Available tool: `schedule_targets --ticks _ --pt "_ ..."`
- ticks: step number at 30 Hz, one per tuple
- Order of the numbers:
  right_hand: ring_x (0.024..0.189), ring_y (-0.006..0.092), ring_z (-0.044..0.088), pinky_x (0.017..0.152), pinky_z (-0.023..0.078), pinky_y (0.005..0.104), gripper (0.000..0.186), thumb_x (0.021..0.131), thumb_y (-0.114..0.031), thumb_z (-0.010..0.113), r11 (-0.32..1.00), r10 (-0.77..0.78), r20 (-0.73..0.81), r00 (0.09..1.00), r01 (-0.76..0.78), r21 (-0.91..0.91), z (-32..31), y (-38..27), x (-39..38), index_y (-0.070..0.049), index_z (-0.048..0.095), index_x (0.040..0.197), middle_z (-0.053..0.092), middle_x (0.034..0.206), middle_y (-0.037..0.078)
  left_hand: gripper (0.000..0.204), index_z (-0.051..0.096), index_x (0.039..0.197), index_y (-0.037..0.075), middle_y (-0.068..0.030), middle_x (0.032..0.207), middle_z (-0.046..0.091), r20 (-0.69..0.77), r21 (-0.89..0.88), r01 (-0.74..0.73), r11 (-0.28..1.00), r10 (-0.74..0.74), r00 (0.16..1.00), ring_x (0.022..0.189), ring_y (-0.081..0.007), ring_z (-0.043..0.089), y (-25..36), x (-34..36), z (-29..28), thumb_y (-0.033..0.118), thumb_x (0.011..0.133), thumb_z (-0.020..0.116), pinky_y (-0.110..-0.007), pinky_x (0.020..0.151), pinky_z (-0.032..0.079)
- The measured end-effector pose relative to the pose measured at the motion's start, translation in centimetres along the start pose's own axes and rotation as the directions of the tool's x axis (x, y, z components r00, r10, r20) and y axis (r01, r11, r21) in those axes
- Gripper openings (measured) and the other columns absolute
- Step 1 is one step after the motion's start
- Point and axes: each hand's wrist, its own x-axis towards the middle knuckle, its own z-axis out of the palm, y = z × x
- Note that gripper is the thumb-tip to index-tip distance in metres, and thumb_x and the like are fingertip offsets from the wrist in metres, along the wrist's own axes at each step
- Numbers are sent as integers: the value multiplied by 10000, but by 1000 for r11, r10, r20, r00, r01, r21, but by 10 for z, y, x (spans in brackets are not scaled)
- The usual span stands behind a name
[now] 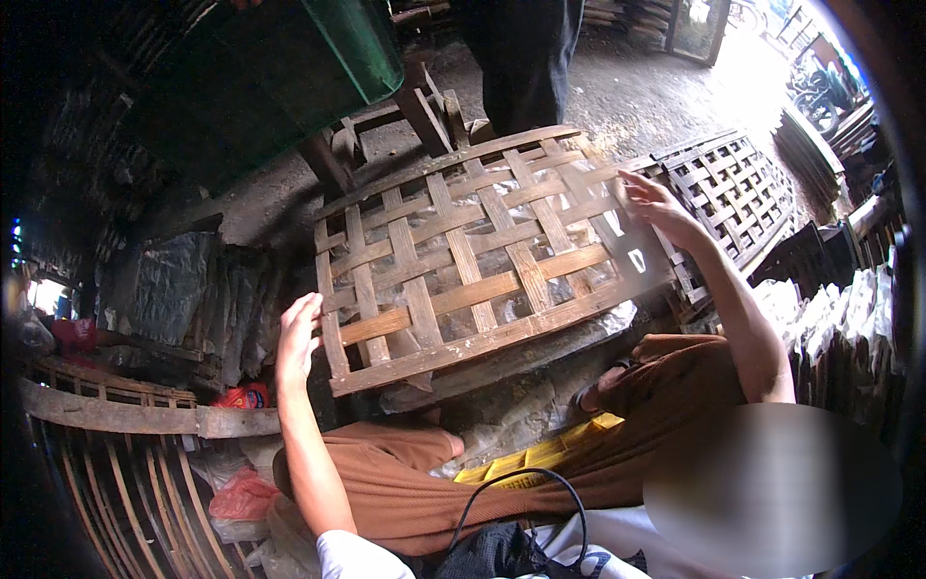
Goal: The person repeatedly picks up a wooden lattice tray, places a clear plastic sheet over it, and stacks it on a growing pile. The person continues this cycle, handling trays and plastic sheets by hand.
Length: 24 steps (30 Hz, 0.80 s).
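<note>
A woven wooden lattice panel (pixel 487 316), made of flat crossing slats in a frame, lies tilted in front of me over plastic-covered material. At its left edge is my left hand (pixel 298 335), with bent fingers closed against the frame. My right hand (pixel 661 207) reaches to the far right end, its fingers stretched out and apart beside the frame. A blurred patch hides part of the panel's right end. Behind that end, a second, darker lattice panel (pixel 738 198) leans to the right.
A yellow plastic crate (pixel 540 454) sits between my legs. On the left are a slatted wooden rack (pixel 106 410) and a red plastic bag (pixel 243 495). A green container (pixel 352 48) stands beyond the panel, near another person's dark-clothed legs (pixel 521 68). Stacked sheets (pixel 834 314) line the right.
</note>
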Motion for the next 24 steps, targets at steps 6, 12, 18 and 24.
schedule_targets --ticks 6,12,18,24 --pt "1341 276 271 1088 253 377 734 859 -349 601 909 144 17 989 -126 -397 18 -14 2 -80 228 1431 285 1451 166 780 258 1415 77 -220 1430 300 16 190 2 982 -6 1000 1290 -325 351 2 -5 13 430 821 620 -498 968 356" --pt "1169 283 493 934 432 389 716 853 -338 596 771 257 33 966 -184 -609 -31 43 8 -71 251 1421 498 1287 181 648 423 1259 -106 -260 1100 595 89 529 -83 845 42 995 995 -247 600 -5 10 42 316 814 636 -343 884 450" --pt "703 167 643 524 533 278 319 775 -93 616 839 352 108 930 -263 -476 -4 36 17 -10 596 1082 657 930 89 696 377 1292 -110 -262 1169 552 -28 529 147 836 -156 987 1008 -271 608 -42 17 52 308 801 638 -379 717 546" --pt "682 197 668 514 551 301 288 801 -77 600 861 299 -2 954 -270 -432 12 30 17 10 586 1075 665 860 159 261 557 998 35 -77 874 559 -10 63 281 958 -280 960 669 -186 560 -71 28 29 227 826 601 -347 578 520"
